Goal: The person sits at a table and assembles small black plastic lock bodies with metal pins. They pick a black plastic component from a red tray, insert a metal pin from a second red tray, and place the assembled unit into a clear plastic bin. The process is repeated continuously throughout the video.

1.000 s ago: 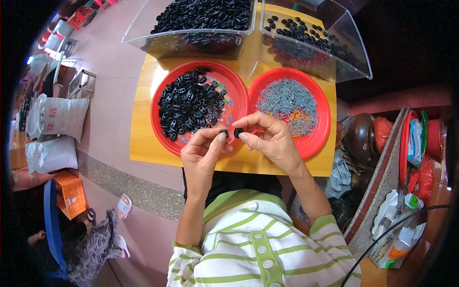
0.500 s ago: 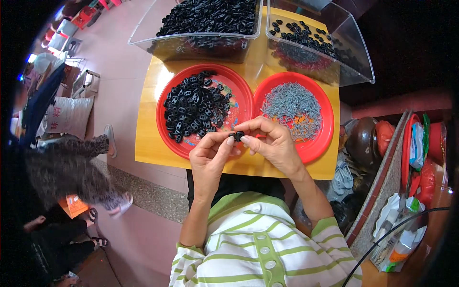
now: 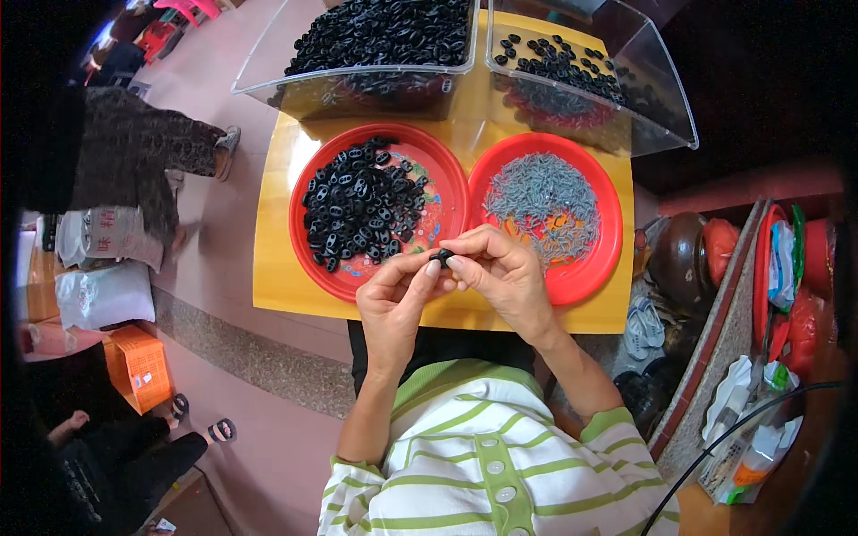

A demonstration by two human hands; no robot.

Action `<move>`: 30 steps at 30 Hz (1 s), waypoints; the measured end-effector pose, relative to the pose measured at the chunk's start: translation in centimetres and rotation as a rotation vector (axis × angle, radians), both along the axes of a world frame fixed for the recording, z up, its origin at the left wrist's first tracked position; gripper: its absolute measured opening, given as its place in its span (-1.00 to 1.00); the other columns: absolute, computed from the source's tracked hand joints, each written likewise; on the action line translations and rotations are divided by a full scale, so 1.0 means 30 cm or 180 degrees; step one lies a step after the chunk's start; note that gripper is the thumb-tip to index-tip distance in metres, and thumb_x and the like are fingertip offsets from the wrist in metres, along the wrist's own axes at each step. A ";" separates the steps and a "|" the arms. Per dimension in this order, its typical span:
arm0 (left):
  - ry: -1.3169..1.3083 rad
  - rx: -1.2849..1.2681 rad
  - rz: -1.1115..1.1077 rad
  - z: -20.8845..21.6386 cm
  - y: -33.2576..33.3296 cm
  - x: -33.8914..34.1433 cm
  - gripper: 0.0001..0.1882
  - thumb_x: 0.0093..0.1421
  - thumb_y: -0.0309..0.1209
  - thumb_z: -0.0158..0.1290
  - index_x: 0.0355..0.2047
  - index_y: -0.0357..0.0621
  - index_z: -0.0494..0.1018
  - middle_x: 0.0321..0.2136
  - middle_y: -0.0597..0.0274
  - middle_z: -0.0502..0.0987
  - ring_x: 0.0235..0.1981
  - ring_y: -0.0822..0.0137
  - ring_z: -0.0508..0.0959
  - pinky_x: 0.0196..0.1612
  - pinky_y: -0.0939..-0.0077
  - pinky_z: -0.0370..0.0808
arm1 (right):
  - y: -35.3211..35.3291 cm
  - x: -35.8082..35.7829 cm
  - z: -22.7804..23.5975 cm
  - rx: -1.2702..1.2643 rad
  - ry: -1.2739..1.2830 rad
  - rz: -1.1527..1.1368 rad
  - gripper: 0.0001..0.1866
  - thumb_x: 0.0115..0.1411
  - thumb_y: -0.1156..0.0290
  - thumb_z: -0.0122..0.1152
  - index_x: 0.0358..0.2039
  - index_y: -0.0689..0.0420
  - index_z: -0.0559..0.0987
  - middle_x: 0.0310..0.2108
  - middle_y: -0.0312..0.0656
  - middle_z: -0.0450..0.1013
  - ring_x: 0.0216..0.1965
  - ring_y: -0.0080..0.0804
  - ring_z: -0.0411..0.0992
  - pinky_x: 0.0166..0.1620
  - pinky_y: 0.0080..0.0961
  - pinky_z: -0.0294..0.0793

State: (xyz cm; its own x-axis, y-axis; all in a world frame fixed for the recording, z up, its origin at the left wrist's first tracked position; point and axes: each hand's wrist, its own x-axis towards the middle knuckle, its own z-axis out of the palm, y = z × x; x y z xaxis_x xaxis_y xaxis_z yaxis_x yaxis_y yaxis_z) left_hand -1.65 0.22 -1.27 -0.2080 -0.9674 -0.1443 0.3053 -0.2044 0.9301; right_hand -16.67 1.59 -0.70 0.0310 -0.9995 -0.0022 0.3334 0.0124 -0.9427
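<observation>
My left hand [image 3: 396, 293] and my right hand [image 3: 508, 275] meet over the near edge of the table, fingertips pinched together. Between them they grip a small black plastic piece [image 3: 443, 258], mostly covered by thumbs and fingers. Just beyond my left hand, a red plate [image 3: 458, 201] carries a heap of black oval pieces [image 3: 357, 192] with two holes each. Past my right hand, a second red plate [image 3: 611, 228] holds many thin grey pin-like pieces [image 3: 543, 192]. Whether a grey piece is in my fingers cannot be made out.
Two clear plastic bins stand at the back: the left bin [image 3: 357, 85] piled with black pieces, the right bin [image 3: 657, 116] holding fewer. All rest on a yellow table [image 3: 281, 241]. A person [image 3: 125, 152] walks at left near white sacks [image 3: 107, 295] and an orange crate [image 3: 143, 371].
My fingers have shifted slightly around the black piece, drawing closer together. At left, the walking person has moved farther up the picture, uncovering the orange crate.
</observation>
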 end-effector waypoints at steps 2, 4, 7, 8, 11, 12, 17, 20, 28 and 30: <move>0.0053 0.0032 -0.0059 -0.007 0.001 0.001 -0.83 0.19 -0.57 -0.01 -0.22 -0.40 0.45 -0.39 0.11 0.55 -0.38 0.40 0.57 -0.27 0.60 0.54 | -0.002 0.002 -0.010 -0.0115 0.0190 -0.0111 -0.84 0.16 0.62 0.09 -0.23 0.30 0.51 -0.26 -0.21 0.40 -0.28 -0.58 0.41 -0.22 -0.71 0.43; 0.0188 0.0116 -0.0077 -0.018 0.001 0.010 -0.83 0.19 -0.58 0.00 -0.22 -0.40 0.46 -0.38 0.12 0.55 -0.38 0.40 0.58 -0.26 0.60 0.54 | -0.002 0.010 -0.011 -0.0126 0.0352 -0.0155 -0.85 0.16 0.63 0.08 -0.23 0.30 0.52 -0.26 -0.21 0.40 -0.28 -0.57 0.40 -0.20 -0.70 0.43; 0.0296 0.0211 -0.0014 -0.010 0.019 0.021 -0.83 0.19 -0.57 -0.01 -0.22 -0.37 0.46 -0.36 0.12 0.55 -0.36 0.39 0.58 -0.25 0.58 0.54 | -0.005 0.026 0.008 -0.0305 0.0705 -0.0185 -0.83 0.18 0.60 0.05 -0.21 0.29 0.51 -0.28 -0.24 0.40 -0.28 -0.59 0.41 -0.20 -0.69 0.45; 0.0279 0.0146 0.0038 0.000 0.020 0.025 -0.84 0.19 -0.56 -0.01 -0.22 -0.36 0.47 -0.37 0.12 0.55 -0.35 0.38 0.58 -0.25 0.57 0.53 | -0.015 0.034 0.021 -0.0436 0.0794 -0.0180 -0.83 0.19 0.58 0.05 -0.20 0.28 0.51 -0.29 -0.25 0.40 -0.28 -0.60 0.42 -0.20 -0.69 0.46; 0.0531 0.0204 -0.0046 0.028 0.018 0.043 -0.85 0.19 -0.54 0.00 -0.24 -0.32 0.47 -0.38 0.14 0.56 -0.36 0.40 0.58 -0.24 0.56 0.53 | -0.007 0.058 0.063 -0.0126 0.0440 -0.0172 -0.84 0.19 0.58 0.06 -0.20 0.27 0.50 -0.28 -0.27 0.40 -0.26 -0.62 0.41 -0.23 -0.71 0.45; 0.0526 0.0198 -0.0026 0.031 0.021 0.049 -0.86 0.18 -0.54 0.00 -0.25 -0.30 0.47 -0.38 0.14 0.56 -0.37 0.40 0.58 -0.24 0.54 0.55 | 0.002 0.063 0.067 0.0170 0.0195 -0.0102 -0.84 0.18 0.58 0.07 -0.21 0.26 0.49 -0.29 -0.27 0.41 -0.25 -0.63 0.41 -0.23 -0.71 0.44; 0.0814 0.0115 -0.0120 0.024 0.032 0.071 -0.85 0.20 -0.49 0.00 -0.25 -0.30 0.47 -0.39 0.18 0.55 -0.36 0.45 0.56 -0.27 0.61 0.52 | 0.020 0.084 0.056 -0.0321 0.0825 -0.0319 -0.86 0.14 0.61 0.10 -0.25 0.24 0.51 -0.34 -0.32 0.40 -0.30 -0.67 0.38 -0.28 -0.75 0.38; 0.0825 0.0006 -0.0030 -0.003 0.051 0.079 -0.85 0.21 -0.47 0.01 -0.25 -0.29 0.47 -0.40 0.25 0.54 -0.33 0.49 0.55 -0.26 0.63 0.51 | 0.027 0.092 0.075 -0.0769 0.1878 -0.0359 -0.85 0.12 0.63 0.11 -0.27 0.23 0.53 -0.33 -0.34 0.38 -0.36 -0.67 0.35 -0.33 -0.78 0.33; 0.0783 -0.0208 -0.0128 0.018 0.080 0.129 -0.85 0.21 -0.45 0.02 -0.24 -0.25 0.46 -0.41 0.33 0.51 -0.38 0.56 0.49 -0.25 0.67 0.47 | 0.036 0.130 0.089 -0.0623 0.1261 -0.0091 -0.86 0.13 0.62 0.09 -0.27 0.22 0.52 -0.38 -0.36 0.34 -0.42 -0.70 0.31 -0.38 -0.77 0.31; 0.0783 -0.0208 -0.0105 0.019 0.082 0.137 -0.85 0.21 -0.45 0.01 -0.24 -0.26 0.45 -0.36 0.31 0.51 -0.33 0.53 0.52 -0.22 0.65 0.49 | 0.045 0.130 0.111 -0.0606 0.1298 -0.0045 -0.85 0.12 0.60 0.11 -0.26 0.23 0.53 -0.35 -0.32 0.37 -0.34 -0.64 0.37 -0.29 -0.72 0.37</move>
